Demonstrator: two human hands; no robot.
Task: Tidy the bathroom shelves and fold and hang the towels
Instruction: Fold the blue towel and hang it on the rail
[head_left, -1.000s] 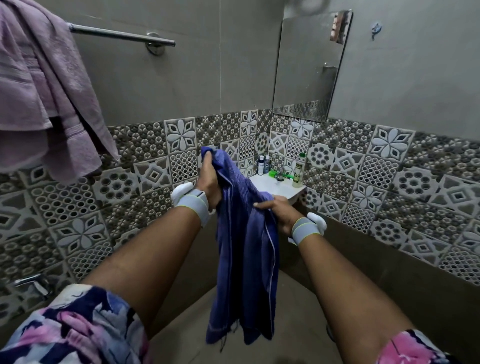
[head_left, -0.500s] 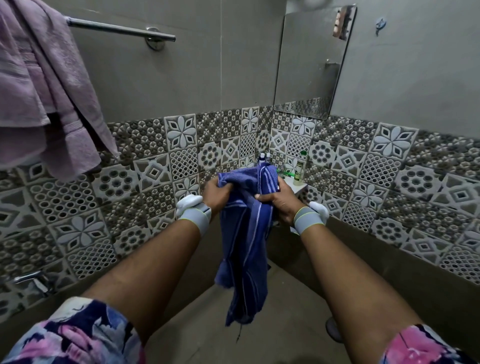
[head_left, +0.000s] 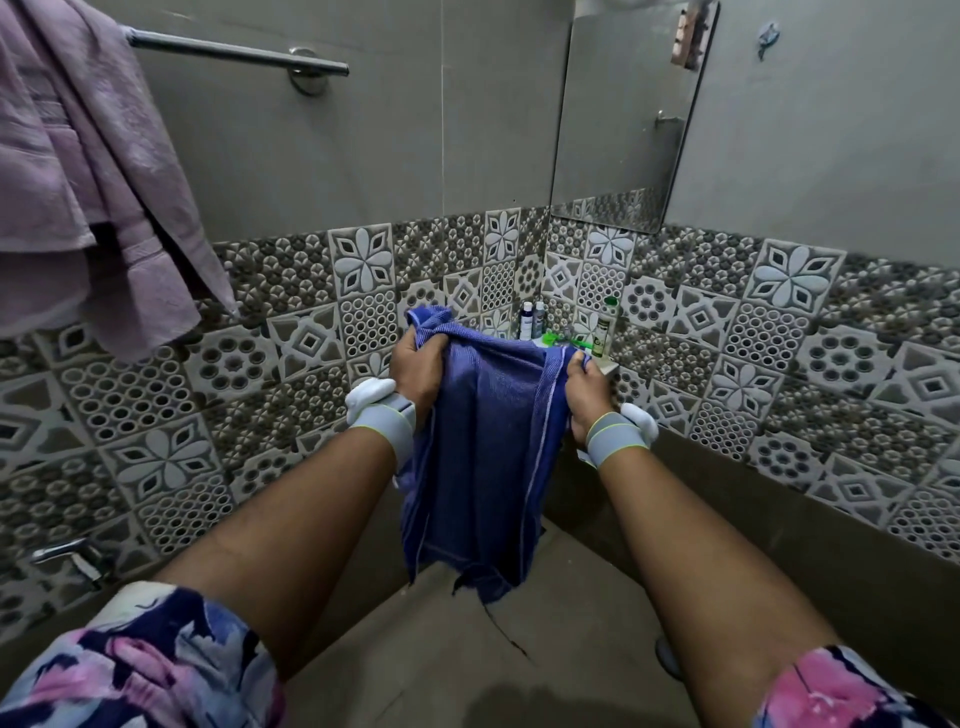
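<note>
A blue towel (head_left: 483, 452) hangs folded in front of me, its top edge stretched between my hands. My left hand (head_left: 415, 364) grips the top left corner. My right hand (head_left: 584, 384) pinches the top right corner. The towel's lower end dangles above the floor. A lilac towel (head_left: 78, 171) is draped over the left end of a metal towel rail (head_left: 234, 52) at the upper left. Behind the blue towel, a white corner shelf (head_left: 608, 366) carries small bottles (head_left: 532, 319) and a green-capped bottle (head_left: 605, 325).
A mirror (head_left: 623, 114) hangs on the right wall above the shelf. Patterned tiles run along both walls. A metal tap (head_left: 67, 553) sticks out at the lower left. The grey floor (head_left: 493, 649) lies below.
My hands have moved apart, spreading the towel's top edge from a bunched grip into a wider flat fold. The towel hangs shorter than a second ago.
</note>
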